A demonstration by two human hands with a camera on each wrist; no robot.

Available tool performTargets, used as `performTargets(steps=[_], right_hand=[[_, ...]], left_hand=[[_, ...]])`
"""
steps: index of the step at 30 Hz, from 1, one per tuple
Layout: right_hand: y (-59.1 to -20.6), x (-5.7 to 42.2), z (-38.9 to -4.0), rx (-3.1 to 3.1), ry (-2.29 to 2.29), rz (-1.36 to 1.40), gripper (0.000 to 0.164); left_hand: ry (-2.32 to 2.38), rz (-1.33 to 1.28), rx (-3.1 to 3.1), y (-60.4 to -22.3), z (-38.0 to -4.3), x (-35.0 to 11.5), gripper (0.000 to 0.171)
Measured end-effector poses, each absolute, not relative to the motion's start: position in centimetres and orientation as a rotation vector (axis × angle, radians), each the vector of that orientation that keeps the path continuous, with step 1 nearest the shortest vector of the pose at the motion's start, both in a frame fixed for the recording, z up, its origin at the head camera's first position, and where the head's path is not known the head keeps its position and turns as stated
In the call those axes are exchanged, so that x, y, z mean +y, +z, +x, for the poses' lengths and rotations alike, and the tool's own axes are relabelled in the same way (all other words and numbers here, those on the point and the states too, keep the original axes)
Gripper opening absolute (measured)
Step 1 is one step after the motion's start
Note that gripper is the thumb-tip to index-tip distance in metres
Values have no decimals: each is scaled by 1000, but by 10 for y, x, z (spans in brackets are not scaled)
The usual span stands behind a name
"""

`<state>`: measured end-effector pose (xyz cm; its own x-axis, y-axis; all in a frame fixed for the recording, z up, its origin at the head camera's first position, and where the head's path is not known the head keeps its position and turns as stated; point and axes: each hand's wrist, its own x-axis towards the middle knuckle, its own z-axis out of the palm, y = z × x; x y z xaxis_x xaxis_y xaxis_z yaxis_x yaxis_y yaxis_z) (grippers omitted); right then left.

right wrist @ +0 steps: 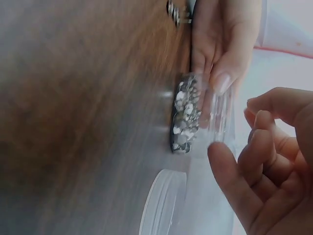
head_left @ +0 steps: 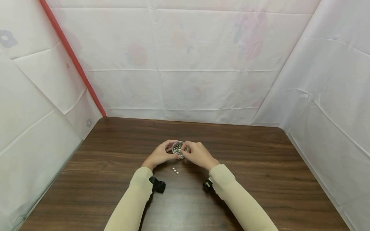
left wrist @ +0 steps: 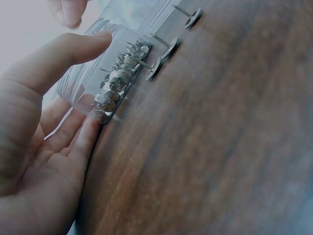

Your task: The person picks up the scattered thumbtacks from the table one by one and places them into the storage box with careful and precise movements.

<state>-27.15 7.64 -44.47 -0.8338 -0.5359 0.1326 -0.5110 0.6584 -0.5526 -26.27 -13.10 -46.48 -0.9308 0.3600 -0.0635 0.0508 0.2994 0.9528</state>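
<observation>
A clear plastic jar (right wrist: 220, 115) stands upright on the table with many silver thumbtacks (left wrist: 119, 78) in its lower part. My left hand (head_left: 160, 155) holds it from the left, the thumb on the near side and the other fingers round the wall. Over the jar's mouth is my right hand (head_left: 199, 154). In the right wrist view its fingers are bent, one fingertip (right wrist: 220, 149) right at the rim, and a gap with nothing visible in it separates the tips. Three loose thumbtacks (head_left: 175, 170) lie in a row near the jar, their pins up in the left wrist view.
A clear round lid (right wrist: 159, 200) lies on the table beside the jar in the right wrist view. The brown wooden table (head_left: 254, 179) is bordered by white sheets (head_left: 185, 54) at the back and sides. A red strip (head_left: 72, 57) runs up the back left corner.
</observation>
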Motion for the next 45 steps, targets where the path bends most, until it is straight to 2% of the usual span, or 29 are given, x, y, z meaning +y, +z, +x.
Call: performTargets(steps=[10,18,33,45], right_hand=[[-453,82,-250,2755,-934,-1107,4],[-454,81,-237,2688,-845,-1219,8],[-457,66,-230,2672,-646,-1289,9],[-455,61,-228,2763,-561,-1258,3]], left_hand=[[1705,417,2304,-467,-262,-131,73],[1696,417,2316,-466,-261,-130,71],[1712,425,2300,-468,-263,-131,69],[1727,409,2282,-467,-263,-131,70]])
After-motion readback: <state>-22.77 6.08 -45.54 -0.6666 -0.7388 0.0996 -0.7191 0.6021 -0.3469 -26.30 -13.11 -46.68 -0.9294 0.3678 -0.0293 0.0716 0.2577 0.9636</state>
